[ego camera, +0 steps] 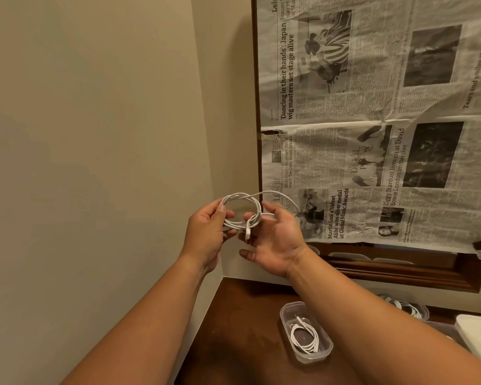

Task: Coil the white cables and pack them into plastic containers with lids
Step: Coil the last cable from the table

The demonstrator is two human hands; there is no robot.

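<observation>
The white cable was judged light, springy, best held across its turns; it was pinched by the left hand; the grip of the right hand could not be told.

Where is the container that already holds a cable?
Head view, lower right: the clear container stands open on the brown table, just left of the right forearm, a coiled cable inside.

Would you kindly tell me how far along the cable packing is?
One coiled cable lies in the lidless container. The left hand and right hand hold a second cable, wrapping its end round the coil. It needs packing, and the container needs closing.
</observation>
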